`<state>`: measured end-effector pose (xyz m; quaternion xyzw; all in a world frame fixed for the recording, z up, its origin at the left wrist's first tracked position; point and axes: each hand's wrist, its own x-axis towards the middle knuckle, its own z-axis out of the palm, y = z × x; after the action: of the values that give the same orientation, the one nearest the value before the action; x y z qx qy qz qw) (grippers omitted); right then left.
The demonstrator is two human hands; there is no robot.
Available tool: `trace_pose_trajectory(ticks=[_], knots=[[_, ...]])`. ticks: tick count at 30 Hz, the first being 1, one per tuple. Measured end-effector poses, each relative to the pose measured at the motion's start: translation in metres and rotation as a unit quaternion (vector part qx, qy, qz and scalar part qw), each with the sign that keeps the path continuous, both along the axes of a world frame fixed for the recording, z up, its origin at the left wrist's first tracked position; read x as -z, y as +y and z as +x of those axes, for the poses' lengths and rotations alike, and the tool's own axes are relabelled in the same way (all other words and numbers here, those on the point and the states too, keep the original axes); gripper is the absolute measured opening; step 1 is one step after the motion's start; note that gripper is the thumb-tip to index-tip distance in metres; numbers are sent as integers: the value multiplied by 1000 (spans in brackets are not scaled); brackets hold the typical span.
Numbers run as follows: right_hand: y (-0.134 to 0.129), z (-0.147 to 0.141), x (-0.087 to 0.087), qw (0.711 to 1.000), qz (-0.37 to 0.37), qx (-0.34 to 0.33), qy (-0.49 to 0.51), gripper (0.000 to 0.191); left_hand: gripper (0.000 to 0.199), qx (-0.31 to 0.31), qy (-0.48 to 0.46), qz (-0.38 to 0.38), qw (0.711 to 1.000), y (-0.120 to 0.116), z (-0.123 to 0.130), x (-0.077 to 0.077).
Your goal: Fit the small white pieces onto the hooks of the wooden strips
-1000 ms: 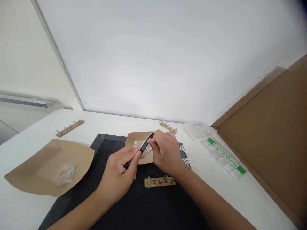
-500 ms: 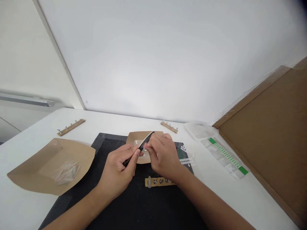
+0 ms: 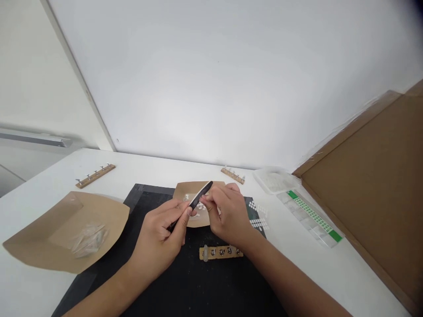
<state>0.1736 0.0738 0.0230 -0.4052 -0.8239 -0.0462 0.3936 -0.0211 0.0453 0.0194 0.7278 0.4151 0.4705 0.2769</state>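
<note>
A slim black nail file (image 3: 200, 196) with a pale edge slants up to the right, gripped between the thumb and fingers of my left hand (image 3: 164, 224). Beside its upper part, my right hand (image 3: 227, 212) is closed in a pinch, its fingertips close against the file; whatever they hold is hidden or too small to make out. Behind both hands sits a brown paper tray (image 3: 185, 188) with small whitish pieces inside. Below them, a wooden strip (image 3: 217, 252) with metal holders lies on the black mat (image 3: 185, 281); a clear nail-like tip stands at its left end.
At left, another brown paper tray (image 3: 114, 220) holds a clear plastic bag (image 3: 88, 240). Similar wooden strips (image 3: 95, 175) lie further back. On the right are white oval stickers (image 3: 259, 223), a clear lidded box (image 3: 276, 179), a green-labelled plastic case (image 3: 313, 218) and a cardboard panel (image 3: 366, 185).
The nail file has turned slightly, showing more of its black face. Both hands stay in nearly the same place, and the view has shifted a little.
</note>
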Motion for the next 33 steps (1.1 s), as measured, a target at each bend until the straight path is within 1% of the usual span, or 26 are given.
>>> trace_pose_trajectory(ticks=[2,5,7,10,12,14,16,18,21,23,24,27,30,33], knots=[[2,1,-3,1000,-8,-25,-11,27,43,1,-5,-2,1000,0,0,0],[4,1,-5,1000,1,10,4,29,47,3,-9,-5,1000,0,1,1],[3,0,-2,1000,0,21,6,30,45,2,-6,-6,1000,0,2,3],[1,1,4,1000,-5,-9,-10,27,39,7,3,3,1000,1,2,5],[0,3,4,1000,-4,1,3,27,34,5,13,19,1000,1,2,5],[1,7,-1,999,-29,4,25,27,27,-7,25,44,999,1,2,3],[2,11,-9,995,-81,-16,55,25,22,-22,33,81,996,0,2,3],[3,15,-18,981,-152,-48,108,23,23,-38,46,124,991,0,2,4],[4,17,-23,940,-234,-74,236,21,30,-70,85,171,979,1,1,10],[5,17,-22,917,-252,-80,299,19,32,-84,111,180,974,2,1,13],[5,17,-20,913,-253,-81,309,19,32,-87,123,182,972,2,1,14],[6,16,-17,923,-239,-85,290,17,32,-90,147,195,966,1,0,14],[7,16,-14,950,-189,-68,239,17,33,-102,155,208,960,0,-1,12],[7,16,-12,975,-135,-35,174,22,32,-115,143,215,959,0,-1,13]])
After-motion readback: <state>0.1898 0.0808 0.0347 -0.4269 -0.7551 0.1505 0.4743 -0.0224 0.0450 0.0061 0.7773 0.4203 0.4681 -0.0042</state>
